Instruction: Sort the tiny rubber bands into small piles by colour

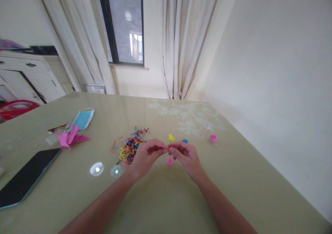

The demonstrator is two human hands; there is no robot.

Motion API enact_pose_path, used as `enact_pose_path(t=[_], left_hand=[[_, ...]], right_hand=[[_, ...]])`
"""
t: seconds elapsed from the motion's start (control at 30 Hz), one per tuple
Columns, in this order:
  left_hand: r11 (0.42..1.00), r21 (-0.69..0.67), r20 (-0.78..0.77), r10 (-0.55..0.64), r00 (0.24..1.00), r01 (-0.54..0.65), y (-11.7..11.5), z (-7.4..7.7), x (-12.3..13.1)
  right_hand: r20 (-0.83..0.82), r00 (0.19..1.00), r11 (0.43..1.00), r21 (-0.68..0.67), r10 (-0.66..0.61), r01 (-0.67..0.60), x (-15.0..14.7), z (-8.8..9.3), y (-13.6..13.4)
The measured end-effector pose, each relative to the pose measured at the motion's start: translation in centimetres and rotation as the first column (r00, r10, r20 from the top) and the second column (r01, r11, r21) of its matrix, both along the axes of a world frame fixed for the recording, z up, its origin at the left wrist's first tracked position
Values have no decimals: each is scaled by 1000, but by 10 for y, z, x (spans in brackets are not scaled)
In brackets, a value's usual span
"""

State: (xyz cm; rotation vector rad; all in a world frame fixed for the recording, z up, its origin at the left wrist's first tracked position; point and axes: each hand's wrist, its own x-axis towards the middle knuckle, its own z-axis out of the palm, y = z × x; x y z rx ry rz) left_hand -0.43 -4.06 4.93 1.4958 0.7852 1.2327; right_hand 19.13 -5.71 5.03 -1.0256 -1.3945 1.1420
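My left hand and my right hand meet fingertip to fingertip just above the table, thumbs and forefingers pinched. Between them shows a tiny yellowish bit of a rubber band, mostly hidden by the fingers. Beside my left hand lies a mixed pile of small coloured rubber bands, partly covered by that hand. Beyond my fingertips sit a little heap of yellow bands and a smaller heap of blue bands. A clump of pink bands lies below, between the hands.
A pink cup-like piece lies to the right near a clear plastic object. On the left are two clear domes, a pink folded-paper shape, a blue face mask and a dark phone or tablet. A wall borders the table's right.
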Motion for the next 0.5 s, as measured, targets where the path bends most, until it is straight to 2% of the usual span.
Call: enact_pose_path(t=[0.13,0.3,0.4,0.5], left_hand=[[998,49,-16,26,1000,-25,-2,-2,-1],[997,75,11,20,1000,-21,-3,-3,0],[998,60,11,4,1000,-4,-5,-1,1],[999,42,9,20,1000,-20,-6,2,1]], right_hand=[[-6,999,999,6,33,-33,-2,2,-3],[40,999,999,35,-6,5,-3,3,-7],[125,987,983,163,-100,79,-3,4,-9],[214,956,935,334,-201,121,-3,6,-13]])
